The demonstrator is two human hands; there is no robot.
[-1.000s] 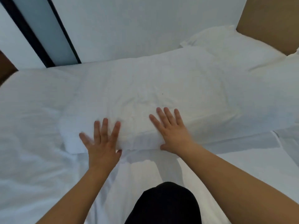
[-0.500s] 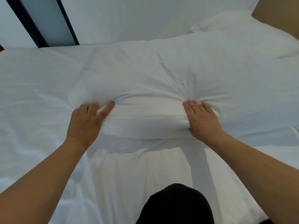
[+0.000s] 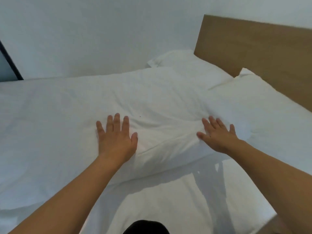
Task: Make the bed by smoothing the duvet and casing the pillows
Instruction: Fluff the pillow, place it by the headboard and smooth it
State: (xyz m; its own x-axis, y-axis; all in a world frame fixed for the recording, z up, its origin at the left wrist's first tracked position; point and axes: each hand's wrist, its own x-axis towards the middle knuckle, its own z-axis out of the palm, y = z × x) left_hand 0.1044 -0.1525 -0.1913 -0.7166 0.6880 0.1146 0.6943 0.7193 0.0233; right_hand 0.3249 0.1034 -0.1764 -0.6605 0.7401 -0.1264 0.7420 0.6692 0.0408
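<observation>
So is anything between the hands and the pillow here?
Nothing visible: the left hand and right hand both lie flat, fingers spread, directly on the pillow.

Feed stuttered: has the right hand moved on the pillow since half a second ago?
Yes. The right hand has let go of the bunched fabric and now lies flat, fingers spread, on the pillow farther toward the headboard.
</observation>
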